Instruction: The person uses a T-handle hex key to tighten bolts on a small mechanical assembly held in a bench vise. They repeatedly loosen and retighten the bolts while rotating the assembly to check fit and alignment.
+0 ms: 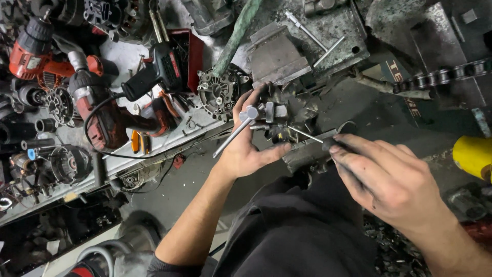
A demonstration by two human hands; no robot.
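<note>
Two hands on one dark metal part [287, 115] over the vise [307, 151], centre of scene.

Left hand [246, 146]: fingers curled shut around the part, thumb under it, steel puller [259, 114] clamped on its near face, puller's bar handle sticking out near-left. Right hand [387, 177]: fingertips [335, 149] pinched closed on a dark tool grip, thin shaft [305, 134] running left into the part. Alternator housing [219, 92] just left of the left hand; red drills [102, 113] on the bench far left; roller chain [443, 76] far right; yellow object [472, 155] at right edge.
</note>
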